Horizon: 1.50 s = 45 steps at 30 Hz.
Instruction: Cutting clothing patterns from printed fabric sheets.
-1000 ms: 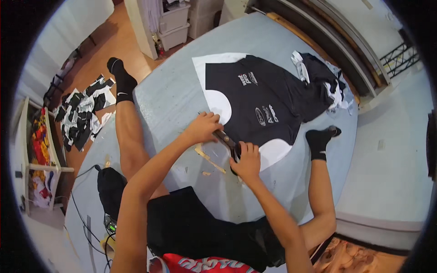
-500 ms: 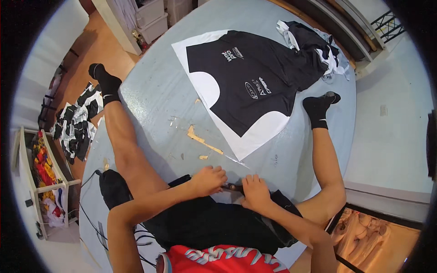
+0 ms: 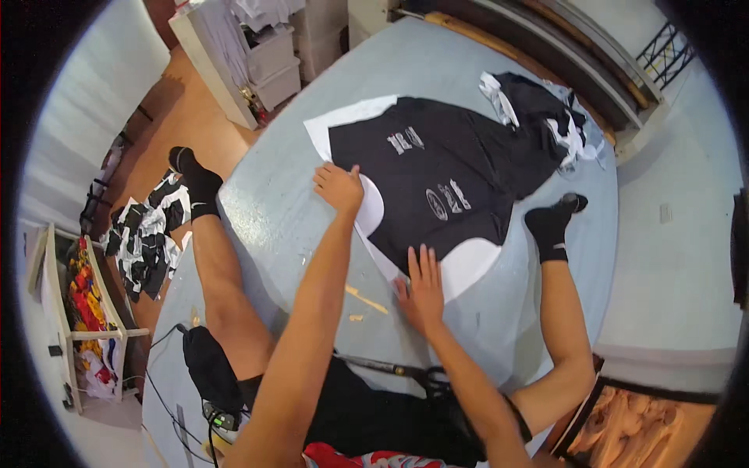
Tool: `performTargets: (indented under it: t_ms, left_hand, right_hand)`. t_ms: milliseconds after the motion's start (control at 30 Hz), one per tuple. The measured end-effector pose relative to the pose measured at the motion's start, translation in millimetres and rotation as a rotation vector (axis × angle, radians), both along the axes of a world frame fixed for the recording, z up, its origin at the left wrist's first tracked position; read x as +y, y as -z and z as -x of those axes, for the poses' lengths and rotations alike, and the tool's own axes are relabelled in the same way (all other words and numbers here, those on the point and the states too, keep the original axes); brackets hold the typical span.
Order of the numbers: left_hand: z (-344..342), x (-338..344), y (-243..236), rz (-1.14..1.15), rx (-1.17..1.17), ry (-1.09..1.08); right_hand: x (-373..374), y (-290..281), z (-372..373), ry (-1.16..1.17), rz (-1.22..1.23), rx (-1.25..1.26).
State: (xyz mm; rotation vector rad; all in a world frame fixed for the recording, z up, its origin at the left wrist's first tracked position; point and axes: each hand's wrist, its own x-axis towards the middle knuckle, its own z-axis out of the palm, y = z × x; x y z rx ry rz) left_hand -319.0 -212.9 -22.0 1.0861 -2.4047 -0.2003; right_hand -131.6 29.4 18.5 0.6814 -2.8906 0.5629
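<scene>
A black printed fabric panel (image 3: 468,156) with white margins (image 3: 365,196) lies spread on the pale blue-grey table (image 3: 289,125). At its left edge, beside the white curved cutout, is my left hand (image 3: 341,189), fingers slightly bent and thumb apart. My right hand (image 3: 424,298) rests over the panel's near corner with its fingers spread, palm down. Dark-handled scissors (image 3: 406,370) lie across my lap, touched by neither hand. Whether my left fingertips pinch the cloth's edge is hard to see.
Crumpled black and white cloth (image 3: 538,109) sits at the table's far right. My outstretched legs flank the panel. A black pouch (image 3: 209,357) and cables lie at my left. Cloth scraps (image 3: 144,242) are heaped on the floor, near a rack of colourful fabric (image 3: 86,296).
Both hands have left the scissors at my lap and reached forward to the fabric panel, the left one farther. The scissors now lie loose. The view has shifted slightly.
</scene>
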Motion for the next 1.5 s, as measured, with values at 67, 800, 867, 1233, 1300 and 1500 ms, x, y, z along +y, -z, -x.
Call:
performTargets:
  t_ms: [67,800,867,1233,1300,1500]
  left_hand:
    - [1.1,-3.0,1.8,-0.007,-0.080,0.044]
    - [-293.5,-212.9,-149.4,-0.034,-0.081,0.522]
    - [-324.2,-211.8,-185.8,0.038,-0.473,0.142]
    - [-189.5,-104.9,-129.1,-0.110,-0.353,0.700]
    - [-142.9,-83.3,-95.8,-0.196,-0.238,0.768]
    - [-7.2,14.0,-31.4,0.000,0.151,0.732]
  right_hand:
    - [-8.0,14.4,-5.5,0.015,-0.090,-0.067]
    - [-96.0,-93.7,-209.5,-0.540,0.644,-0.465]
    - [-98.6,-113.5,-229.8,-0.813,0.604,-0.611]
    - [3.3,-17.7,-65.4,0.576,0.877,-0.426]
    - [48.9,15.3,-10.2,0.779,0.743,-0.140]
    - [83.2,46.6,79.1,0.934,0.325,-0.163]
